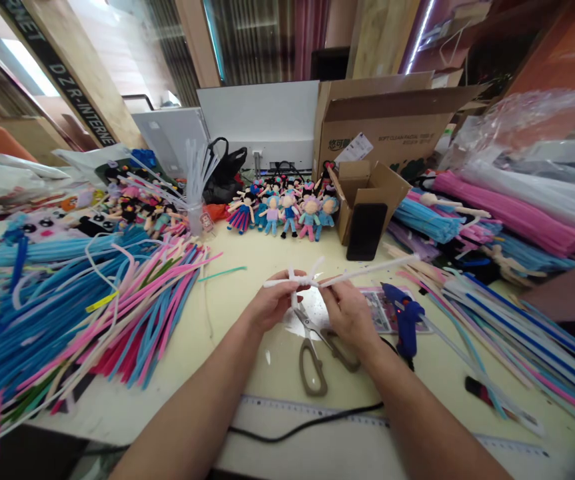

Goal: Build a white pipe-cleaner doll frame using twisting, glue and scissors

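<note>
White pipe cleaners (347, 272) sit pinched between both hands above the middle of the cream table (247, 313), crossed into a small knot with short ends sticking up and one long stem running out toward 2 o'clock. Readable writing is scarce: the big cardboard box (392, 123) at 1 o'clock carries a printed line that looks like "SOFT CLEAN FACIAL TISSUE", with a white label stuck on its flap whose text is too small to read, and the slanted wooden beam (74, 87) at 10 o'clock shows dark lettering, roughly "DZR-INTERNE". The left hand (270, 303) comes in from 7 o'clock, forearm bare, fingers curled and closed on the left end of the white bundle. The right hand (350, 313) comes in from 5 o'clock, thumb and fingers gripping the crossing point and the long stem. Just beneath the hands lie scissors (317, 347) with taupe handles, blades slightly apart. A blue glue gun (404, 320) stands just beside the right hand at 3 o'clock, its black cord (307, 427) trailing toward 6 o'clock over a ruler (287, 403). A heap of blue and pink pipe cleaners (92, 307) fills 9 o'clock; a row of small dolls (287, 210) stands at 12 o'clock beside a black phone (366, 231) leaning on a small box (367, 187).
</note>
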`<state>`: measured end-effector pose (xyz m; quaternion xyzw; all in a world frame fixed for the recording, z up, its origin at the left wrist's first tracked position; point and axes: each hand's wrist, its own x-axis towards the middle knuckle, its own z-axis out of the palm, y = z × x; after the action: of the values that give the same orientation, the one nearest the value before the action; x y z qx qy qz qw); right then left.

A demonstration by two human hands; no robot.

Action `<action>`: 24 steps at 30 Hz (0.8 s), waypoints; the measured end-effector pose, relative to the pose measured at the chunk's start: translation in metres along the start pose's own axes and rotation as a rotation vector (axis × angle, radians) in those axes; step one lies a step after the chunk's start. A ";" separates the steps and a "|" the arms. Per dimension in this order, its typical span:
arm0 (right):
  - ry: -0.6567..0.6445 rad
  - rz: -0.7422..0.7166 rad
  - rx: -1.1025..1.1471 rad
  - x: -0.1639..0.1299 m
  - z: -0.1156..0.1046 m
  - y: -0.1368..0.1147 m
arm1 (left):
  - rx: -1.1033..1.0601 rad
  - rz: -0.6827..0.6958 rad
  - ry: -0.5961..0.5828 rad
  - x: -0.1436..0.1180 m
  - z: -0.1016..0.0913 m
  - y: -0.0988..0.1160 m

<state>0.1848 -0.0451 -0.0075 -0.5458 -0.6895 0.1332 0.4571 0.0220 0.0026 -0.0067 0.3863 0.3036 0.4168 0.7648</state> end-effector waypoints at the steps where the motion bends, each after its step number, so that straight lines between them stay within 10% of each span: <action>1: 0.004 0.031 0.027 0.000 -0.001 -0.001 | 0.008 0.016 -0.016 0.000 -0.001 0.000; 12: -0.084 0.406 0.625 0.004 0.002 0.002 | 0.078 0.051 -0.051 -0.006 0.005 0.003; 18: 0.169 0.149 0.263 0.003 -0.011 -0.006 | 0.160 -0.052 0.226 0.001 0.006 -0.002; 24: 0.122 -0.074 0.077 0.001 -0.011 -0.011 | 0.091 -0.268 -0.011 -0.001 0.000 -0.001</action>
<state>0.1863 -0.0523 0.0066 -0.5090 -0.6745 0.1091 0.5235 0.0225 0.0014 -0.0073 0.3788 0.3667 0.2946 0.7970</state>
